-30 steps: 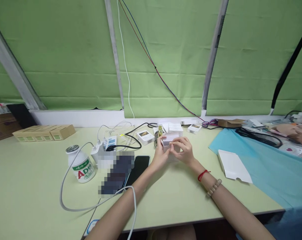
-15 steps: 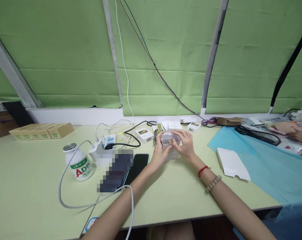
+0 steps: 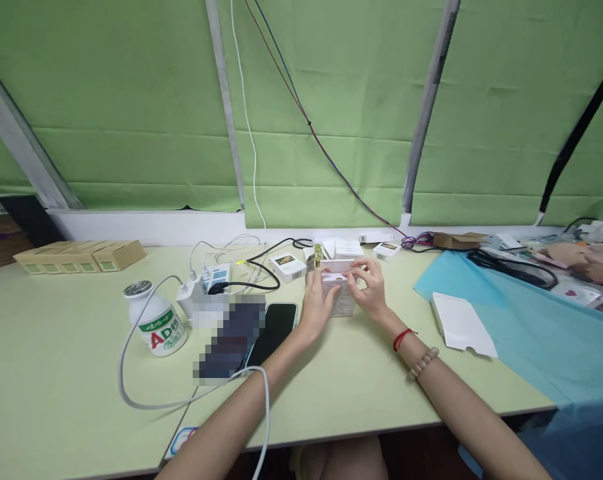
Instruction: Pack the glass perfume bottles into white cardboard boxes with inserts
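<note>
A small pale box with faint print on its front stands on the table between my hands. My left hand is closed around its left side, with the thumb against the front. At the upper right edge, my right hand has its fingers bent in a pinch at the box's raised lid flap. The inside of the box is mostly hidden. Just behind my left fingers stands a shiny gold-coloured item, whose kind I cannot make out.
Left of my hands lie a phone, a blurred dark device, a power strip and a white bottle. Small white boxes stand behind. A white carton piece rests at right, by blue sheeting. A white cable loops over my left forearm.
The opening of the box, with a round gold-coloured piece at its front, was visible before. Now a flap stands across the top, the front face shows, and my right fingers have shifted to the flap.
</note>
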Tool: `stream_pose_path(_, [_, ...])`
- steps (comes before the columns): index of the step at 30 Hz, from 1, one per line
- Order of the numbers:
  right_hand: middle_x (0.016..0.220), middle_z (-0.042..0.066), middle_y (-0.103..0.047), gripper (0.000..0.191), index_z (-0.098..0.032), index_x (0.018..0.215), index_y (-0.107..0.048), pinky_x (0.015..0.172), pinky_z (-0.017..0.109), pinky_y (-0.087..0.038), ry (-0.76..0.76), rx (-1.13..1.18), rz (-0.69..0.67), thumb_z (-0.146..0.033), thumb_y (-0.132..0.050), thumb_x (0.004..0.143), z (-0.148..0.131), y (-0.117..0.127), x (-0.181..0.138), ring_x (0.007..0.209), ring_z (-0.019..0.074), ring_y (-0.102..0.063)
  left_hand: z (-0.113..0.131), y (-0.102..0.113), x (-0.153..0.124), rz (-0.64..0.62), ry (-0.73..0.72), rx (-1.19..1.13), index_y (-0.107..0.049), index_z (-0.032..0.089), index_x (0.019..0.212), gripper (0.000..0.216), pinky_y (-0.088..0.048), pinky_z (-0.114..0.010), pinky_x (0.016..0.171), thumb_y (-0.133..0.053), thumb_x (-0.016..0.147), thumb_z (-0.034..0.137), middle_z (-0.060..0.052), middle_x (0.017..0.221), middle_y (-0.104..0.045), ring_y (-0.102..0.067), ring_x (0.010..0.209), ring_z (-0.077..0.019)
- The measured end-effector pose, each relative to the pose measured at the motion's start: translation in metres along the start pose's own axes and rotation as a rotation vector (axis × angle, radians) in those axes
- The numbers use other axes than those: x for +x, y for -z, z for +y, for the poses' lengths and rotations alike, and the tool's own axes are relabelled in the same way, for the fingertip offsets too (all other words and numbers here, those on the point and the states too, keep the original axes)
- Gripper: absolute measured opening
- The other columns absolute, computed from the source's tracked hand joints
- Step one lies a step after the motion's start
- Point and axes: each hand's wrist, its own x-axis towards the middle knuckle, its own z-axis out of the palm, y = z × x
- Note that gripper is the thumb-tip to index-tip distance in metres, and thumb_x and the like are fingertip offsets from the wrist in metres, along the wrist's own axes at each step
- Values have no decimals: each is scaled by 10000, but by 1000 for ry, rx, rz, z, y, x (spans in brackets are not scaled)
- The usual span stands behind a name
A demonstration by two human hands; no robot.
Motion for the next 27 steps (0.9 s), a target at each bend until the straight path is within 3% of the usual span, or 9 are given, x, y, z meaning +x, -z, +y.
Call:
stream_pose_path(10, [857,73,-560,148,-191,788,-651,736,371,-433,-30,-32,115,-196,-505,810,-5,0,2,838,206,-545,3,2,0,-71,-17,114,-554,228,1137,266,-396,-352,1010,-471,888,180,-68,1253,-437,-469,1154,-216])
stream_pose_path(16, [719,32,-595,193,-188,780,-647,597,288,-446,-58,44,16,-180,-464,838,-3,1,2,644,142,-546,2,4,0,-70,-19,172,-552,226,1145,260,-410,-367,996,-491,892,213,-60,1284,-450,-507,1107,-231])
stream_pose_path(22, [737,44,-621,198,-196,745,-666,631,302,-472,-11,32,-32,-188,-487,829,-8,0,2,688,156,-546,3,5,-3,-75,7,283,-494,212,1154,251,-492,-337,808,-469,912,273,-77,1224,-502,-560,990,-246])
stream_pose_path(27, [736,42,-592,117,-185,808,-633,498,247,-466,-190,128,41,-217,-521,815,-7,-4,1,658,144,-528,5,0,-10,0,-16,308,-501,201,1073,177,-504,-317,762,-471,907,255,-82,1329,-394,-556,1003,-238])
